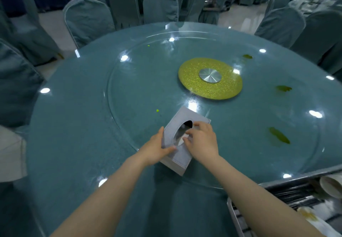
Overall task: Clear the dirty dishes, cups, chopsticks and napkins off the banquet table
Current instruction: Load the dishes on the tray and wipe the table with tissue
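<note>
Just below the middle of the frame, the left hand (pixel 157 149) grips the near left edge of a grey tissue box (pixel 182 140), thumb on top, while the right hand (pixel 200 141) curls its fingertips at the oval opening, seemingly pinching at the tissue inside, though I cannot tell for sure. The box lies flat on the glass turntable (pixel 129 92), near its front edge. By my reckoning the clearing is nearly finished: no dishes, cups or chopsticks show on the banquet table (pixel 64 135). Soiled dishes (pixel 331 186) sit in a metal cart (pixel 231 207) at lower right. Left over: greenish smears (pixel 279 135) at right and small green crumbs (pixel 157 110). Teal-covered chairs (pixel 88 20) ring the table; more tables stand upper right.
</note>
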`<state>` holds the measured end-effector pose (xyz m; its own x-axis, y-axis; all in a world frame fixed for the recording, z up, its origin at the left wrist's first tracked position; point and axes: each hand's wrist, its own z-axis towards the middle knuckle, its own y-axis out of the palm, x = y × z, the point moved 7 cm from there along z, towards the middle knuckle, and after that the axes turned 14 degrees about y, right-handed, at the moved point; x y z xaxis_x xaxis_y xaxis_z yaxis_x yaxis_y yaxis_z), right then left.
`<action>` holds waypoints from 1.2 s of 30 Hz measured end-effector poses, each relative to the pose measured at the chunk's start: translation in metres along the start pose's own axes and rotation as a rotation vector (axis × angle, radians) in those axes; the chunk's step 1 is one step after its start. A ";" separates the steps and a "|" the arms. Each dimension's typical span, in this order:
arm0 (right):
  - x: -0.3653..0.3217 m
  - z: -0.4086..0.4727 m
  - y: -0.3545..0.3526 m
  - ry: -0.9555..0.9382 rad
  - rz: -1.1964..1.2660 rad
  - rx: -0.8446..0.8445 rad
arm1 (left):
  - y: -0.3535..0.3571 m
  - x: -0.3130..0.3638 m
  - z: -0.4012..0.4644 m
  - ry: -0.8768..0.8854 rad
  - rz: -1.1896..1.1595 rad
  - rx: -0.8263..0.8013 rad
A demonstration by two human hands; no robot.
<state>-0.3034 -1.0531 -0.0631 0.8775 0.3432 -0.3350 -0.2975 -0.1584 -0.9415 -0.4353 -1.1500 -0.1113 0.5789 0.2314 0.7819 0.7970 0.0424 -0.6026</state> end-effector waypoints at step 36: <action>-0.015 0.024 0.022 0.286 0.045 -0.133 | 0.008 -0.005 0.000 -0.094 0.146 -0.087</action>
<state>-0.3319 -1.0399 -0.0801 0.9403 0.0613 -0.3348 -0.3035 -0.2937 -0.9064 -0.4319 -1.1506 -0.1194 0.6737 0.3187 0.6667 0.7203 -0.0813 -0.6889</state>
